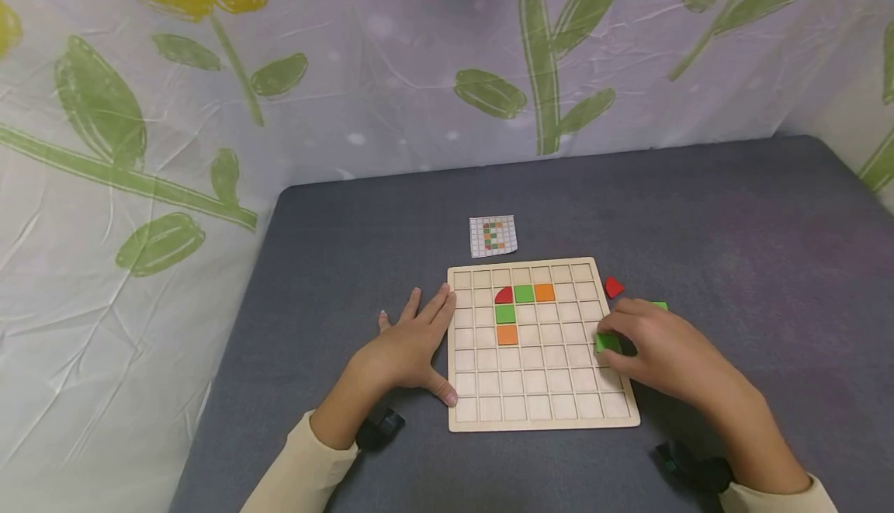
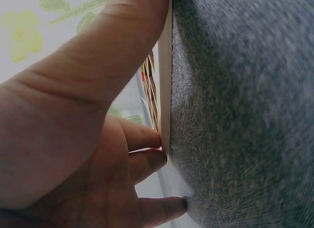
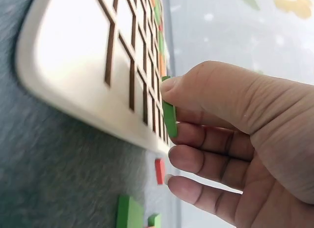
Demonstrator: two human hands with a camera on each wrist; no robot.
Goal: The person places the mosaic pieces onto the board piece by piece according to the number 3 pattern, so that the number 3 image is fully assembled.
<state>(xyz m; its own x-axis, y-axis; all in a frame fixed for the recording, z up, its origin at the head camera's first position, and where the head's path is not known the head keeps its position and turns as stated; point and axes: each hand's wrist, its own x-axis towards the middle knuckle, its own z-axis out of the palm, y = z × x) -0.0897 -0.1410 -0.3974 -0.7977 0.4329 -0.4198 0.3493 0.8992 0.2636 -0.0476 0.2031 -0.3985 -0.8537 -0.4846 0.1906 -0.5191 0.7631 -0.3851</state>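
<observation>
Left hand (image 1: 412, 346) at the board (image 1: 538, 383), right hand (image 1: 660, 350) pinching a green tile (image 1: 608, 341)

Your left fingers are spread apart, thumb and fingertips touching the board's left edge; a push or sudden lift there could slide it and jog the laid tiles. Left of the board's middle, a red corner tile (image 1: 504, 296) has green squares (image 1: 524, 294) and orange squares (image 1: 544, 292) running right and nearer from it. A card (image 1: 493, 236) lies beyond the board's far edge, where a shove could shift it.

Your right thumb and fingers are clamped on the green tile above the board's right side; whether it touches the wood, you cannot tell. An uneven pinch could make it slip or catch on a ridge. Past the right edge, your knuckles might knock a loose red piece (image 1: 613, 287) or a partly hidden green piece (image 1: 660, 306).

Left of the board, grey cloth (image 1: 335, 265) shows a woven grain. The board is pale, smooth-looking wood with rounded corners and thin-walled square cells. Its tiles are flat and straight-sided, but both red ones have a curved edge.
</observation>
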